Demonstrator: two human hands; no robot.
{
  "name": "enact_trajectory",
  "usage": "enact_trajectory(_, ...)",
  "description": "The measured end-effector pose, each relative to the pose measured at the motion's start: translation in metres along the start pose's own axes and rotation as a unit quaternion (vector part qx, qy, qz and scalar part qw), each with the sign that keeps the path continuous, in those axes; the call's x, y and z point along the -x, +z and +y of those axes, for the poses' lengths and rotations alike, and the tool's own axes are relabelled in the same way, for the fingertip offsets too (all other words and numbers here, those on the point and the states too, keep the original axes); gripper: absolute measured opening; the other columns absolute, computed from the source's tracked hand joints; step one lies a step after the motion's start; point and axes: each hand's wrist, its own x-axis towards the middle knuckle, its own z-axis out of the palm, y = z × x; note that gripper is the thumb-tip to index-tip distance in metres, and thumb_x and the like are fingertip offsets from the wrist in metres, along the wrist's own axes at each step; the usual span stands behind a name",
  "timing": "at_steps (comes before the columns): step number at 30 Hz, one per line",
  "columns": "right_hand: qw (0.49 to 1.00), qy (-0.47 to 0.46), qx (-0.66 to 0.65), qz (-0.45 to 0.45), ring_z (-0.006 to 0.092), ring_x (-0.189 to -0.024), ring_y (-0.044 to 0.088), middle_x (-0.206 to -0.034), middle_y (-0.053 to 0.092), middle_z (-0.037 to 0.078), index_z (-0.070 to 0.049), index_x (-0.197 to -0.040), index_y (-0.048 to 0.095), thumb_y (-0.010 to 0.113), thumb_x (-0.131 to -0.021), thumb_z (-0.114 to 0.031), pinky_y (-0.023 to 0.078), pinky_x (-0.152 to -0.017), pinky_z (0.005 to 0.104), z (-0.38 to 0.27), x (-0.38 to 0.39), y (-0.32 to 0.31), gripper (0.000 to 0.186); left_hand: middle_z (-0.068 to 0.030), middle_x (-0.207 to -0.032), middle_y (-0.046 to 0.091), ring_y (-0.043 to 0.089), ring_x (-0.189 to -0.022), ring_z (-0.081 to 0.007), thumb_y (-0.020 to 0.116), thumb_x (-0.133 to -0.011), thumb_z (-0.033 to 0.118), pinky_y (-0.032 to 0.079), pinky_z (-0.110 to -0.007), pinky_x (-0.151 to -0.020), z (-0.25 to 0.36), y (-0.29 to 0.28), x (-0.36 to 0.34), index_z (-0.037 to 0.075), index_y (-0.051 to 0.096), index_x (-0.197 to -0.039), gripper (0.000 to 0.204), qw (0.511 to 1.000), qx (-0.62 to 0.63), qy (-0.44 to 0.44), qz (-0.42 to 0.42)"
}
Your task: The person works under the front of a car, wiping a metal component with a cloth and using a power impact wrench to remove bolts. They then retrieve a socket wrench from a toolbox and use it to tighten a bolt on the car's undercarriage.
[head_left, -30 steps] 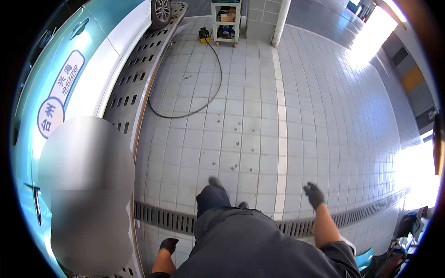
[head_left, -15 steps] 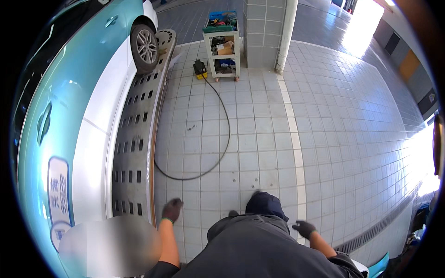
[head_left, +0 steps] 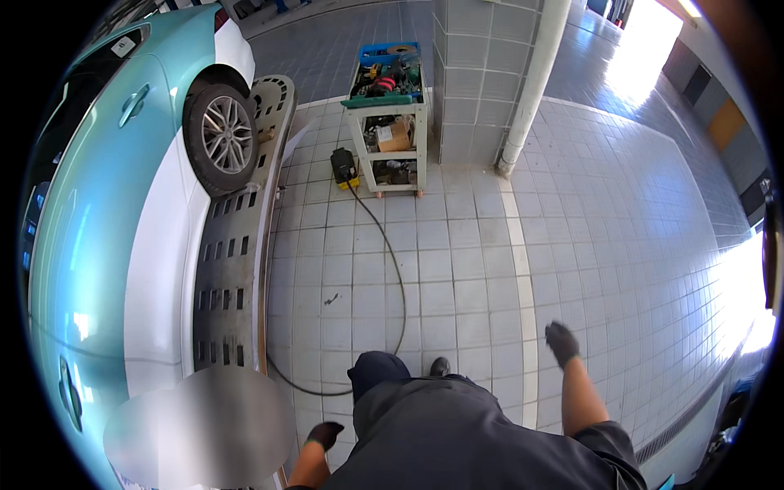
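Both my hands wear dark gloves and hang away from everything around them, with nothing visible in either. My left hand (head_left: pixel 326 435) is low beside my body, near the black hose (head_left: pixel 400 278) on the floor; its fingers look loosely extended. My right hand (head_left: pixel 562 344) swings forward over the floor tiles right of the pale strip, fingers loose and slightly blurred. Ahead stands a white tool cart (head_left: pixel 385 180) with tools on its top and boxes on its shelves. Next to its foot sits a black and yellow foot pedal unit (head_left: pixel 344 167), joined to the hose.
A teal and white car (head_left: pixel 155 245) stands along the left, its wheel (head_left: pixel 222 139) by a perforated metal lift platform (head_left: pixel 220 310). A tiled pillar (head_left: pixel 482 90) with a white pipe (head_left: pixel 535 90) rises beside the cart. A floor drain grate (head_left: pixel 678 429) runs at right.
I have stepped forward, so the cart, pedal unit and car wheel appear nearer. My right hand has swung forward; my left has dropped back toward my body.
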Motion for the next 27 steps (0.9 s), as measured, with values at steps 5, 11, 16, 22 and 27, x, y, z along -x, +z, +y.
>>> enact_trajectory(5,0.988,-0.138,-0.022,0.061,0.0159,-0.101,0.070,-0.113,0.078,0.009,-0.004,-0.153,0.063,0.074,-0.103,-0.035,0.055,-0.095,0.0321,-0.278,-0.087,-0.013,0.060,-0.0126,-0.152,0.068,0.064,-0.141,-0.0330,0.045,-0.114,0.027,0.050,-0.049,-0.120,-0.024,-0.056,-0.078,0.021,0.066,-0.152,0.044,0.987,-0.010,-0.041,-0.152)
enact_trajectory(11,0.992,0.011,0.121,-0.029,0.0330,-0.126,0.072,-0.136,0.076,0.019,-0.014,-0.154,0.063,0.074,-0.099,-0.057,0.056,-0.108,0.0418,-0.297,-0.172,0.091,0.070,-0.0153,-0.152,0.067,0.063,-0.141,-0.0365,0.042,-0.116,0.030,0.052,-0.052,-0.117,-0.097,-0.273,-0.245,0.026,0.066,-0.152,0.044,0.991,-0.108,0.000,-0.083)
enact_trajectory(16,0.932,0.115,0.249,-0.238,0.0334,-0.139,0.067,-0.145,0.073,0.020,-0.009,-0.158,0.060,0.073,-0.096,-0.064,0.051,-0.117,0.0400,-0.320,-0.133,0.153,0.084,-0.0270,-0.151,0.065,0.064,-0.139,-0.0399,0.080,-0.096,0.042,0.050,-0.046,-0.117,0.000,-0.621,-0.369,-0.001,0.049,-0.161,0.083,0.925,0.225,-0.162,0.260)
enact_trajectory(22,0.926,0.195,0.203,-0.253,0.0367,-0.140,0.065,-0.146,0.071,0.020,-0.011,-0.155,0.064,0.070,-0.096,-0.065,0.050,-0.119,0.0431,-0.302,-0.232,0.169,0.080,-0.0048,-0.098,0.067,0.063,-0.094,-0.0176,0.088,-0.092,0.015,0.057,-0.038,-0.095,0.089,-0.902,-0.509,0.008,0.049,-0.163,0.081,0.834,0.357,0.094,0.410)
enact_trajectory(27,0.933,0.108,0.297,-0.172,0.0375,-0.142,0.063,-0.149,0.069,0.020,-0.012,-0.157,0.061,0.069,-0.097,-0.066,0.049,-0.119,0.0458,-0.398,-0.417,0.133,0.081,-0.0179,-0.128,0.074,0.072,-0.123,-0.0309,0.088,-0.085,0.038,0.055,-0.042,-0.108,0.286,-1.034,-0.584,0.007,0.042,-0.168,0.099,0.884,0.191,0.083,0.419)
